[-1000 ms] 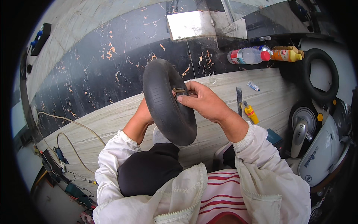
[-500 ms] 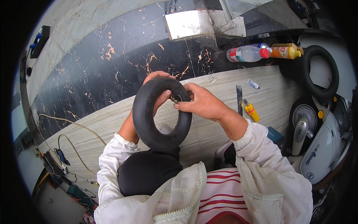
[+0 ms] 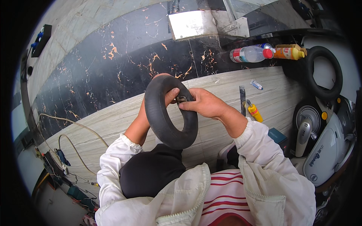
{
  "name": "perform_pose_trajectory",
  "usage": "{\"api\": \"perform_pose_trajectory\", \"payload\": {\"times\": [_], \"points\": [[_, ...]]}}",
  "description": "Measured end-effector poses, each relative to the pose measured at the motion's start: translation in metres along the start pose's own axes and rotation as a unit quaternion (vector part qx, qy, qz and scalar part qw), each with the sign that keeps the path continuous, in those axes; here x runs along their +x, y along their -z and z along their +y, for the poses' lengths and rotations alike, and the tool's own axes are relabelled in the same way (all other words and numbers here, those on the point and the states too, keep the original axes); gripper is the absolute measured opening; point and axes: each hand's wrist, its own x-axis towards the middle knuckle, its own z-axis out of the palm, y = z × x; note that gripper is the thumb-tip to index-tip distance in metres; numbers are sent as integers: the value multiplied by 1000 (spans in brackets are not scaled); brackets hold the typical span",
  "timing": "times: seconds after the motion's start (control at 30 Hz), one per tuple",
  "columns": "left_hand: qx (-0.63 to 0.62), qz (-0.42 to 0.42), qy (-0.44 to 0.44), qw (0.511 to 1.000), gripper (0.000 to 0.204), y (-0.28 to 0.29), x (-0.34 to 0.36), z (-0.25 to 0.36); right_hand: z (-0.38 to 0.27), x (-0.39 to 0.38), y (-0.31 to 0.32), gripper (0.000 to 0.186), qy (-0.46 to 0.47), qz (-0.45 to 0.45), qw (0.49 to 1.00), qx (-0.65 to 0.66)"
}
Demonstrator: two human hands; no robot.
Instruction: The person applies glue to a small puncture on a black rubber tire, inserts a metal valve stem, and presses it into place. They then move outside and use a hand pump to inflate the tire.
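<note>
Head view: the step in hand looks to be working by fingertip at the small metallic valve stem (image 3: 181,99) inside the black, ring-shaped rubber inner tube (image 3: 156,113), and the next move seems to call for a steady ring and careful fingertip control at that stem. The tube is held tilted between the two hands, its lower edge just by the knee in black trousers (image 3: 151,173); the left hand (image 3: 172,95) is curled around its upper left, thumb through the hole, fingers mostly hidden. The right hand (image 3: 205,102) pinches the right side beside the stem, though whether it grips the stem itself I cannot tell.
</note>
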Motion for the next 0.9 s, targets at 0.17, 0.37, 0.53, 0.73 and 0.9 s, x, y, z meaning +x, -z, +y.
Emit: {"api": "perform_pose_trajectory", "payload": {"times": [0.17, 0.37, 0.53, 0.73, 0.9], "points": [[35, 21, 24, 999, 41, -3, 0, 4, -7, -8, -14, 25, 25, 42, 999, 2], [165, -7, -62, 984, 45, -1, -1, 2, 2, 0, -13, 20, -44, 78, 993, -78], [21, -17, -22, 999, 40, -4, -2, 8, -1, -5, -12, 24, -39, 11, 999, -9], [-28, 52, 64, 996, 34, 1, 0, 10, -10, -15, 4, 46, -10, 21, 996, 90], [-66, 126, 73, 987, 34, 2, 1, 14, -4, -27, 27, 49, 64, 46, 956, 283]]}}
